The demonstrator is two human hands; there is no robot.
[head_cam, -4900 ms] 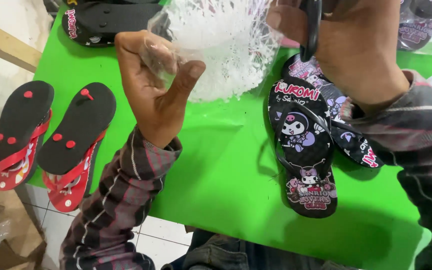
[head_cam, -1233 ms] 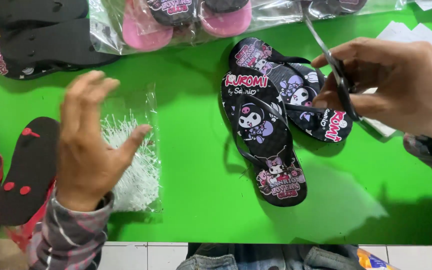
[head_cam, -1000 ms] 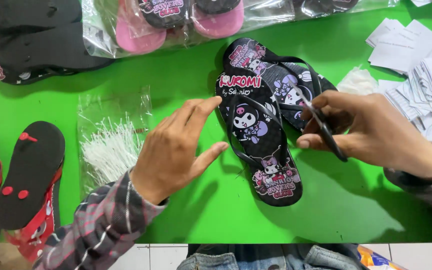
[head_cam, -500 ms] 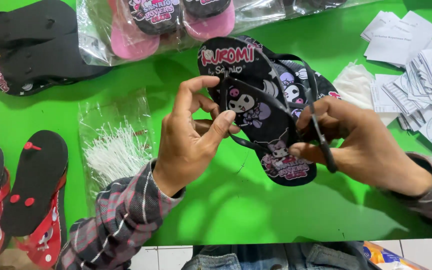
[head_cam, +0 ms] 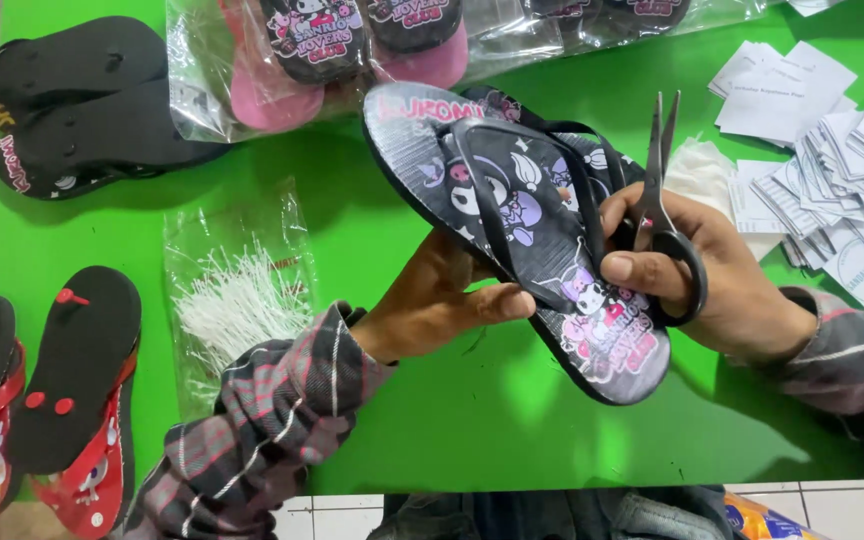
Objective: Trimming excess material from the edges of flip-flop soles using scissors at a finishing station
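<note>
A black flip-flop [head_cam: 512,200] with cartoon prints is lifted off the green table [head_cam: 432,420], tilted toward me. My left hand [head_cam: 442,300] grips it from underneath, thumb on its inner edge. My right hand [head_cam: 702,270] holds black scissors [head_cam: 657,190], blades closed and pointing up, while its fingers press on the flip-flop's strap and right edge. A second matching flip-flop [head_cam: 592,140] lies partly hidden behind the lifted one.
A clear bag of white plastic tag pins [head_cam: 237,295] lies left of my forearm. Red and black flip-flops [head_cam: 52,390] sit at the left edge, black ones [head_cam: 82,100] at the back left, bagged pink pairs [head_cam: 352,50] at the back, paper tags [head_cam: 832,170] at right.
My left hand left the bag of tag pins and took hold of the printed flip-flop. Both hands have lifted it off the table and closer to me.
</note>
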